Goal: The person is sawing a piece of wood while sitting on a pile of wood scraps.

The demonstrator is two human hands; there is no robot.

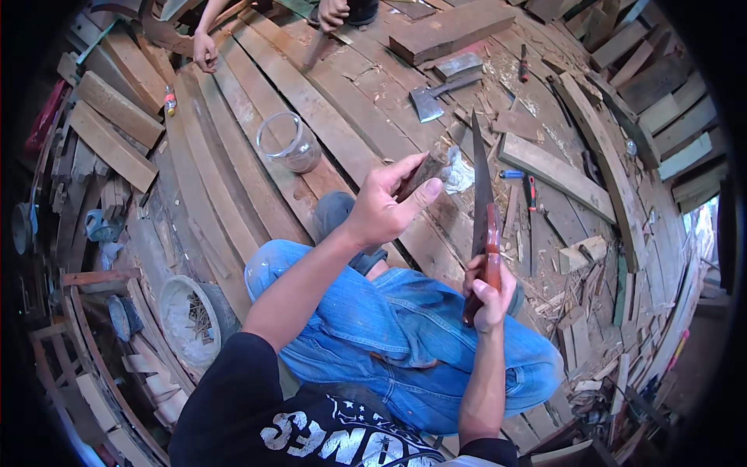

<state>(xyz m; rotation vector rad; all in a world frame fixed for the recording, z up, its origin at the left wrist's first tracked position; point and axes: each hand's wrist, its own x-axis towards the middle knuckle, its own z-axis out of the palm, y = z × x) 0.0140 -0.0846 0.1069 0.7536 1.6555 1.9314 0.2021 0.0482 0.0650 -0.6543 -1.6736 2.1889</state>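
My right hand (pixel 489 296) is wrapped round the reddish-brown handle of a handsaw (pixel 481 175), above my right thigh. Its long dark blade points up and away from me, tapering to a tip. My left hand (pixel 393 204) is raised in front of my knees, thumb and fingers closed round what looks like a short dark brown piece of wood (pixel 410 180). Much of that piece is hidden by the fingers. Just beyond it, crumpled white material (pixel 457 171) lies on the plank floor. An axe head with a short handle (pixel 428 103) rests farther off.
A clear round container (pixel 302 159) stands on the boards ahead. A bucket of nails (pixel 187 323) is at my left. Screwdrivers (pixel 531 193), a loose beam (pixel 556 177) and wood scraps lie to the right. Another person's hands (pixel 205 53) show at the far edge.
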